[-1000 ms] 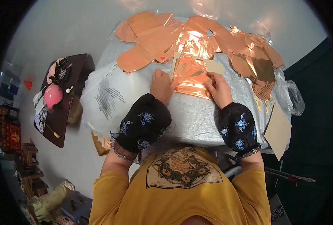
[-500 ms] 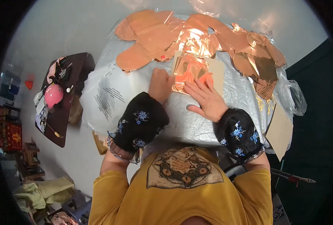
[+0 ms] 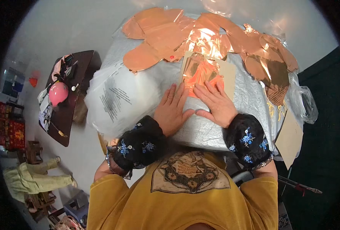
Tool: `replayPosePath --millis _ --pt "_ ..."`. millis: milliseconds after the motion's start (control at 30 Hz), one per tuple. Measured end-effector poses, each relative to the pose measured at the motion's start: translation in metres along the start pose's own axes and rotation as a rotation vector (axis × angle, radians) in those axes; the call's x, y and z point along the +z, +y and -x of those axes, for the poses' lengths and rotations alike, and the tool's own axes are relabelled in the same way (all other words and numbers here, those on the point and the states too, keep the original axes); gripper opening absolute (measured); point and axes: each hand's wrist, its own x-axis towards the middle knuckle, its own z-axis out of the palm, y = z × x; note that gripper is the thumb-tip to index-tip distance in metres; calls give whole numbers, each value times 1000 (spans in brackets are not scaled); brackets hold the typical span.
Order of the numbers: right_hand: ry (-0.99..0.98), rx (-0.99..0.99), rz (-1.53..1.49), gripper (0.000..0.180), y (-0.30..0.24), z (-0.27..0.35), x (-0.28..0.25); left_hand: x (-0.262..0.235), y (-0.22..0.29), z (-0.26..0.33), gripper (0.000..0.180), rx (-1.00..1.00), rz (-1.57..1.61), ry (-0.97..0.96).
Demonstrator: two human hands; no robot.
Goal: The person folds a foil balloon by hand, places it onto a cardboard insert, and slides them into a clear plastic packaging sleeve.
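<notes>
A wrinkled, shiny copper-coloured foil sheet (image 3: 202,73) lies over beige cardboard (image 3: 228,78) on a table covered in silver cloth (image 3: 200,132). My left hand (image 3: 172,110) is open, fingers stretched out, with its fingertips at the foil's near left corner. Flat and spread, my right hand (image 3: 218,104) rests its fingertips on the foil's near edge. The two thumbs almost meet. Neither hand holds anything. Left of my left hand is a pile of clear plastic bags (image 3: 116,96) with dark print.
Large curved copper-coloured foil pieces (image 3: 166,34) spread along the table's far side. Right of them are a crumpled clear bag (image 3: 306,105) and a loose cardboard sheet (image 3: 290,134). A dark side table (image 3: 72,107) bears a pink helmet (image 3: 58,94). A person's light green trousers (image 3: 36,176) show lower left.
My left hand has opened from a closed fist and come down nearer me, flat at the foil's corner. My right hand stays at the foil. The person in green trousers has shifted position.
</notes>
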Motion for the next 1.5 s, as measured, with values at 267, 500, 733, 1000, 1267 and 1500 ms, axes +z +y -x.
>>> replayPosePath --millis 267,500,733,1000,1267,1500 --pt "5 -7 22 77 1 1 0 -7 9 -8 71 -32 73 100" --pt "6 27 0 79 0 2 -2 12 3 -21 75 97 130 80" --pt "-11 263 28 71 28 62 -18 8 7 -18 72 55 169 54" --pt "367 631 -56 45 34 43 -6 11 7 -19 70 42 169 94" --pt "439 920 -855 42 61 22 -6 15 6 -18 73 59 111 55" --pt "537 934 -575 18 103 75 -26 17 6 -17 74 50 135 56"
